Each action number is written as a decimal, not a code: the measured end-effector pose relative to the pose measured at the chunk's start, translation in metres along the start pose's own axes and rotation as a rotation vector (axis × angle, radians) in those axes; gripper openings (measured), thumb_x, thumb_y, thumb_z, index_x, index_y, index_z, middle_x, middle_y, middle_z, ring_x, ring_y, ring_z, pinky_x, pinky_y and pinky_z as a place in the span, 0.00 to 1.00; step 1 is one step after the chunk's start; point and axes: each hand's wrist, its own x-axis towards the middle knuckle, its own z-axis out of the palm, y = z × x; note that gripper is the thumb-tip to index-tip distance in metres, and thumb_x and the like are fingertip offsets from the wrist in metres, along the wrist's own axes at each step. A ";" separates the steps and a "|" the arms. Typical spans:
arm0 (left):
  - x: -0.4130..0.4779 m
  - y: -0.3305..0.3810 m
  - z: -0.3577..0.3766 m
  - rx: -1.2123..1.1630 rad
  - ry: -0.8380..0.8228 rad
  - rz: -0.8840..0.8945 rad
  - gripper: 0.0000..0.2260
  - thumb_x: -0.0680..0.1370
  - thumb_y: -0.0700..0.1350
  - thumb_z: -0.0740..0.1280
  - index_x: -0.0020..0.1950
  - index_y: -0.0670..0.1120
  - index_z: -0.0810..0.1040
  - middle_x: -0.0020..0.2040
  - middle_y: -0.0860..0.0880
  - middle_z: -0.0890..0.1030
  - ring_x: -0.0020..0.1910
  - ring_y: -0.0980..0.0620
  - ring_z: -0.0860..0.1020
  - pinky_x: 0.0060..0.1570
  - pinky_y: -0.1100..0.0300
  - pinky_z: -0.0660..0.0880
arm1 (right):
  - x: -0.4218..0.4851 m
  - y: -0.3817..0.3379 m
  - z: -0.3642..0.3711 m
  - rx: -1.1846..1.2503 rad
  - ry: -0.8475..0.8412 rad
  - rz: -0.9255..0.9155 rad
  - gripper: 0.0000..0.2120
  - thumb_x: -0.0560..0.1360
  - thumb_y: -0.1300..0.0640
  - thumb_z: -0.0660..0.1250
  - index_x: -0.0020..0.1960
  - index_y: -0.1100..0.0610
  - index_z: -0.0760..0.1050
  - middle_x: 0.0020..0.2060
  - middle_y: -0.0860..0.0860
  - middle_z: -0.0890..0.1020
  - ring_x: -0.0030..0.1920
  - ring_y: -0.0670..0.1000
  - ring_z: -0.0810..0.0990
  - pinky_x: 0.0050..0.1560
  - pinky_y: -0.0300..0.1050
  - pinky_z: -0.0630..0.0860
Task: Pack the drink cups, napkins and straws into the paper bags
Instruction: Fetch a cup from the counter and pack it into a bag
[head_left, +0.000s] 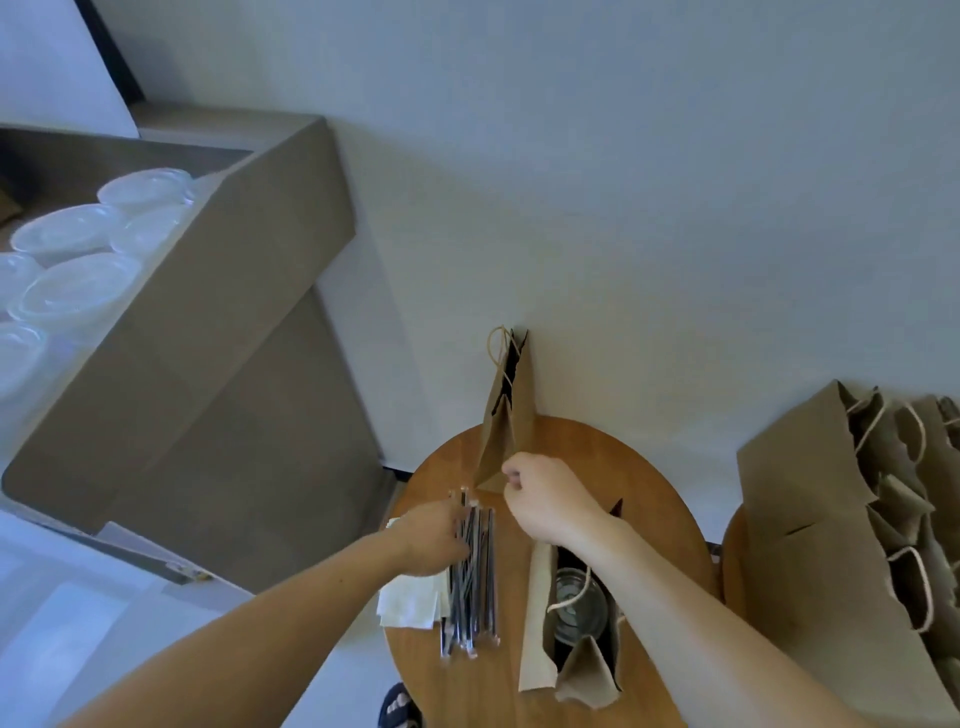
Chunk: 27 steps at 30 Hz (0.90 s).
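On the round wooden table (660, 499), my right hand (545, 499) grips the bottom edge of a flat brown paper bag (506, 410) that stands up toward the wall. My left hand (431, 535) reaches over a pile of wrapped black straws (475, 571), its fingers on them. White napkins (410, 603) lie left of the straws. Near the table's front an open paper bag (540, 639) holds a clear drink cup (579, 608). Several clear lidded cups (78, 260) sit in a cardboard box at the left.
The big cardboard box (208, 332) stands on the floor left of the table. A stack of paper bags with rope handles (841, 525) leans at the right on a second table. A sandalled foot (400, 706) shows below the table edge.
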 end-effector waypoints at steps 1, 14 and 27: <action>0.003 -0.010 -0.005 -0.023 0.039 -0.043 0.13 0.77 0.43 0.64 0.61 0.46 0.75 0.55 0.44 0.80 0.55 0.43 0.79 0.52 0.54 0.75 | 0.008 -0.007 0.011 0.015 0.007 0.005 0.17 0.82 0.57 0.58 0.70 0.56 0.71 0.64 0.52 0.77 0.61 0.52 0.77 0.58 0.43 0.75; 0.053 -0.129 0.011 -0.256 0.063 -0.380 0.19 0.78 0.47 0.62 0.70 0.49 0.71 0.58 0.50 0.75 0.40 0.59 0.73 0.28 0.66 0.66 | 0.099 0.026 0.210 0.145 -0.194 0.502 0.17 0.76 0.56 0.65 0.33 0.54 0.62 0.27 0.48 0.66 0.25 0.45 0.66 0.20 0.35 0.59; 0.075 -0.167 0.038 -0.308 0.043 -0.401 0.17 0.79 0.49 0.62 0.68 0.49 0.73 0.64 0.50 0.76 0.52 0.51 0.75 0.43 0.63 0.72 | 0.132 0.054 0.284 0.020 -0.049 0.548 0.14 0.76 0.46 0.65 0.50 0.57 0.75 0.44 0.51 0.83 0.43 0.51 0.83 0.35 0.39 0.73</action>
